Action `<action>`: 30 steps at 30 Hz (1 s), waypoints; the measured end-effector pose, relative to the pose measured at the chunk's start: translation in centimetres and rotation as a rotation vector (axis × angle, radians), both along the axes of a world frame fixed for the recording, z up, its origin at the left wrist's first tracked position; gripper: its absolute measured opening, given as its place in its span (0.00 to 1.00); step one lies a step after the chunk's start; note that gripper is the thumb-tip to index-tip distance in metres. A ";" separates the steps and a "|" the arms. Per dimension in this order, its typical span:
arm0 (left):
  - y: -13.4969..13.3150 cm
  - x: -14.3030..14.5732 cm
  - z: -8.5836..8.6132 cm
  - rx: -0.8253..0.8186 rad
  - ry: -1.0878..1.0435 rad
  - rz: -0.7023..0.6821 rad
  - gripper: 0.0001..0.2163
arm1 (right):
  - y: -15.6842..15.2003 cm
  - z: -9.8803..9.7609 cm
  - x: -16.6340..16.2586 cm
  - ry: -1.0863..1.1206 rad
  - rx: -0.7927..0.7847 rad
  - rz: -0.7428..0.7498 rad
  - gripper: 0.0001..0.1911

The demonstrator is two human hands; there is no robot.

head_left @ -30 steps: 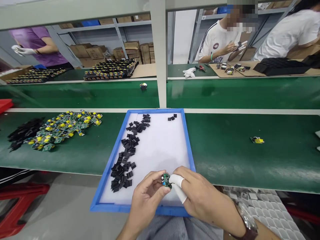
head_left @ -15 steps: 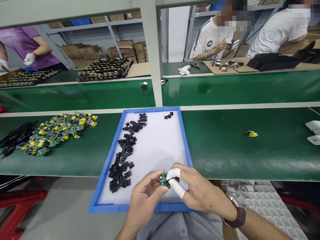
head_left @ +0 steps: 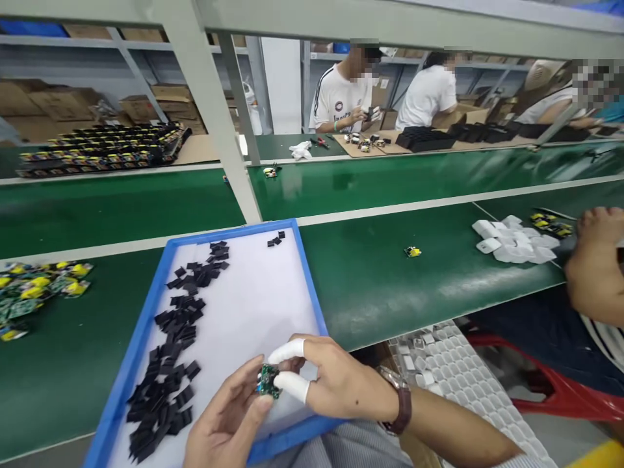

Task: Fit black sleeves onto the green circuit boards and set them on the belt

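Note:
A small green circuit board (head_left: 268, 382) is held over the near end of a blue-rimmed tray (head_left: 312, 286). My left hand (head_left: 229, 409) grips it from the left between thumb and fingers. White finger cots cover the thumb and index finger of my right hand (head_left: 336, 380), whose tips close on the board's right edge. Something dark shows between those tips, too small to make out. Along the tray's left side lie many small black plastic pieces (head_left: 178, 318), with several more black pieces (head_left: 276, 240) in its far right corner.
Boards with yellow parts (head_left: 39, 286) lie heaped at left on the green bench. A single board (head_left: 412, 251) and white housings (head_left: 517, 240) are to the right. A co-worker's arm (head_left: 595, 273) reaches in at far right. White housings (head_left: 468, 377) fill a box below the bench.
My view has swung to the right, so the tray and hands appear further left, and more of the right-hand bench shows. Both hands stay at the circuit board.

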State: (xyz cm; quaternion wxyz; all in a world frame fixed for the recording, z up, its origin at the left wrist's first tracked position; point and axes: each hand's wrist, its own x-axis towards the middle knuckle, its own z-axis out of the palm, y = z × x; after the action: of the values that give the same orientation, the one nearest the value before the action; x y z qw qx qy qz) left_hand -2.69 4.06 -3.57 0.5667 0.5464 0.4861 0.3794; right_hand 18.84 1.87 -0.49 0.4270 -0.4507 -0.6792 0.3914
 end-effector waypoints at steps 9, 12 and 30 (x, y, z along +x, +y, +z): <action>-1.9 0.9 0.7 0.189 0.012 -0.002 0.16 | -1.0 -0.4 -0.7 0.135 -0.101 -0.013 0.10; -2.5 0.6 0.5 0.247 0.094 -0.010 0.17 | -1.0 -0.4 -0.9 0.126 -0.174 -0.009 0.08; -2.7 0.4 -0.2 0.416 0.056 -0.054 0.20 | -1.5 -0.5 -1.6 -0.019 -0.170 -0.015 0.08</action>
State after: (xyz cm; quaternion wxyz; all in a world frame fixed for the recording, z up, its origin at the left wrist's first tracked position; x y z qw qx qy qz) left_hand -2.28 1.32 -3.81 0.4379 0.6749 0.3978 0.4410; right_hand 17.28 0.40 -0.98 0.3834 -0.4942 -0.6443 0.4402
